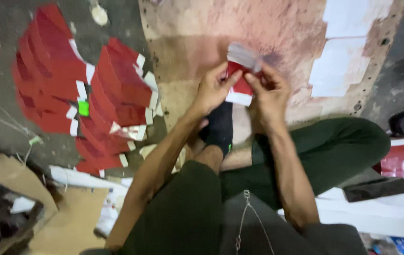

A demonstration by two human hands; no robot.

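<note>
Both hands, the left hand (213,89) and the right hand (269,92), pinch one red and white paper piece (240,86) tight above the floor board (188,42) so it can bend, with finished red pieces (93,99) stacked nearby.

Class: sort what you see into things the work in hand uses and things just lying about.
In use: red and white paper piece, left hand, right hand, rows of red pieces.

Lying about: white sheets, cardboard, black block.

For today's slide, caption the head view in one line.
Both hands, left and right, pinch a red-and-white paper piece beside fanned red stacks.
</note>
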